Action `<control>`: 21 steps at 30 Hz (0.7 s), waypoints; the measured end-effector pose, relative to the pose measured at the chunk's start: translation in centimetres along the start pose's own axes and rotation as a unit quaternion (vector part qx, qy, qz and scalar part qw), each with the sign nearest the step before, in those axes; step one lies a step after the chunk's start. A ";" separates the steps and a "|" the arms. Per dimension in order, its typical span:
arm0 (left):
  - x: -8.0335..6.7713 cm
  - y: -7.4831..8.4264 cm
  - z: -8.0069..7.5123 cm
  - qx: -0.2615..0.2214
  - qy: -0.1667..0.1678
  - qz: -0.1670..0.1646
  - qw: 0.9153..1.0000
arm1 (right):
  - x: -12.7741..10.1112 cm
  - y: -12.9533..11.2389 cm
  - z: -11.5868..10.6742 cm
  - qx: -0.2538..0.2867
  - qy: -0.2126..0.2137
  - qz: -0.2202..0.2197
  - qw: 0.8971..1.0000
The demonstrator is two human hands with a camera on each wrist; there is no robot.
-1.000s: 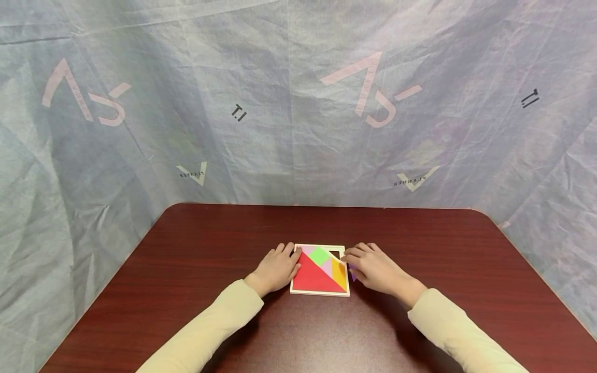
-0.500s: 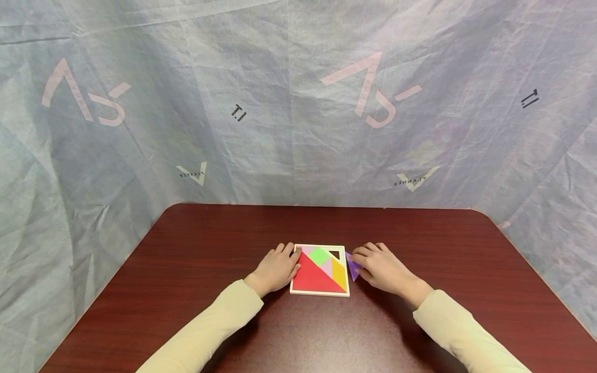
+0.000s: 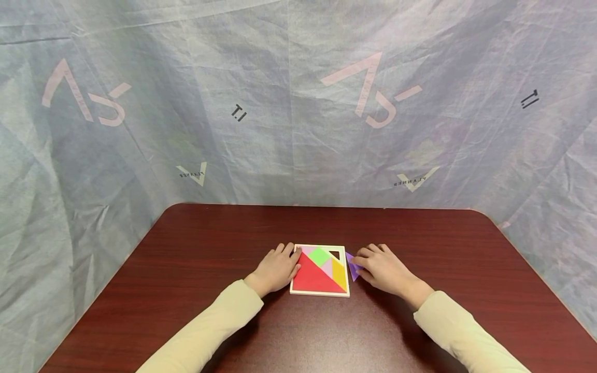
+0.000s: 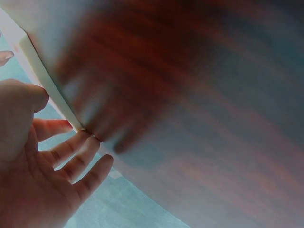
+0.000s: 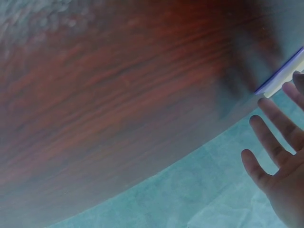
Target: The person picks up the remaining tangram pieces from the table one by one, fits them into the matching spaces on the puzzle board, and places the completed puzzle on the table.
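Note:
In the head view a square tangram tray (image 3: 320, 295) with a white frame lies flat on the table. Inside are a large red area (image 3: 315, 277), a green square (image 3: 320, 256), pink pieces (image 3: 325, 267) and an orange piece (image 3: 340, 274). Its upper right corner has a white-edged dark gap (image 3: 335, 255). My left hand (image 3: 275, 268) rests at the tray's left side, fingers extended, index finger at the upper left corner and thumb by the red area. A purple triangle (image 3: 353, 270) lies just right of the tray, partly hidden under my right hand (image 3: 384, 270), whose fingers touch it.
The dark red wooden table (image 3: 233, 228) has rounded far corners. A grey printed cloth (image 3: 289, 129) hangs behind and beside it. The tray's pale edge (image 4: 47, 85) shows in the left wrist view, a purple edge (image 5: 278, 72) in the right one.
My right hand has drawn back rightward from the tray's upper right corner, uncovering the gap and more of the purple triangle. In the last half second it barely moves. The left hand stays put.

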State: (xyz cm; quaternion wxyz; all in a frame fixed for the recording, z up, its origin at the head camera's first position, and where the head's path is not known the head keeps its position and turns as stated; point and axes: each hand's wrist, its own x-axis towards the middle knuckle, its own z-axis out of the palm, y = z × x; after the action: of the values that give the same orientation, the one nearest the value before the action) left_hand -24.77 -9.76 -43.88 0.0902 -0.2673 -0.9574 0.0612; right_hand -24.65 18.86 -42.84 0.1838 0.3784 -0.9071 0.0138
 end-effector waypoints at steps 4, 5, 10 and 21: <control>0.0 0.0 0.0 -0.001 0.001 0.000 1.000 | -0.1 0.0 0.0 0.002 -0.001 0.000 1.000; 0.0 0.0 0.0 -0.001 0.001 0.001 1.000 | -0.1 0.0 0.1 0.003 -0.002 0.000 1.000; 0.0 0.0 0.0 -0.003 0.000 0.000 1.000 | -0.2 0.0 0.1 0.003 -0.008 0.001 1.000; 0.0 0.0 0.0 0.002 0.004 0.001 1.000 | -0.1 -0.1 0.3 0.003 -0.009 0.005 1.000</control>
State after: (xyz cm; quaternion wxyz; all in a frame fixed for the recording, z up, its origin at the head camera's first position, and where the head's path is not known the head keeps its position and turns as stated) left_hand -24.77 -9.80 -43.88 0.0949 -0.2688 -0.9565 0.0625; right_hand -24.58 18.78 -43.14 0.1743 0.3743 -0.9106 0.0143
